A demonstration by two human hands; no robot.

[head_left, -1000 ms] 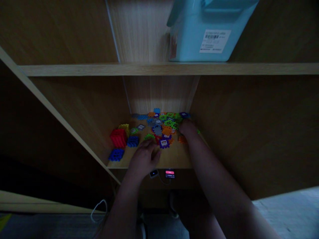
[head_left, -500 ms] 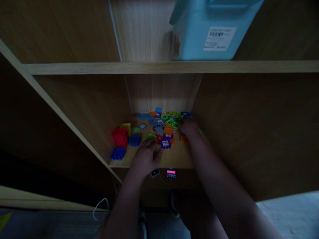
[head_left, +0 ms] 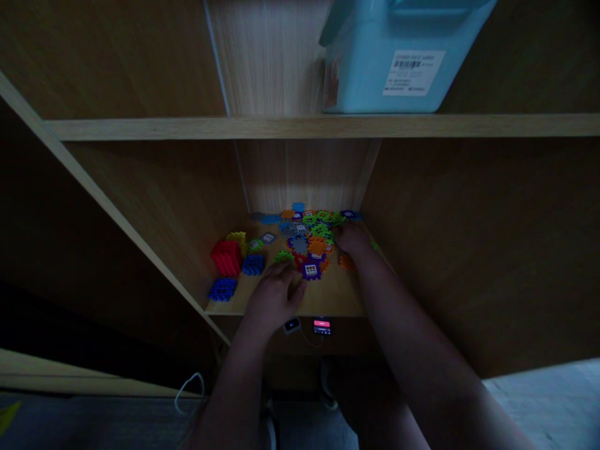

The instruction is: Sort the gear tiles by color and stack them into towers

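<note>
Well, we find a loose heap of plastic gear pieces (head_left: 304, 240) in green, orange, grey, blue and purple, spread across a wooden shelf (head_left: 332, 300) toward its back wall. Our left hand (head_left: 274, 300) sits at the near side of the heap, fingers curled, their tips just beside a purple piece (head_left: 310, 270). Our right hand (head_left: 351, 240) lies cupped on the heap's right edge, just behind an orange piece (head_left: 345, 261). We cannot tell whether either hand grasps anything. Left of the heap stand a red cube (head_left: 225, 258), a yellow cube (head_left: 237, 242) and two blue cubes (head_left: 253, 264), all built from such pieces. Two small devices (head_left: 321, 326) sit at the shelf's front edge, and a teal bin (head_left: 379, 69) stands on the shelf above.
</note>
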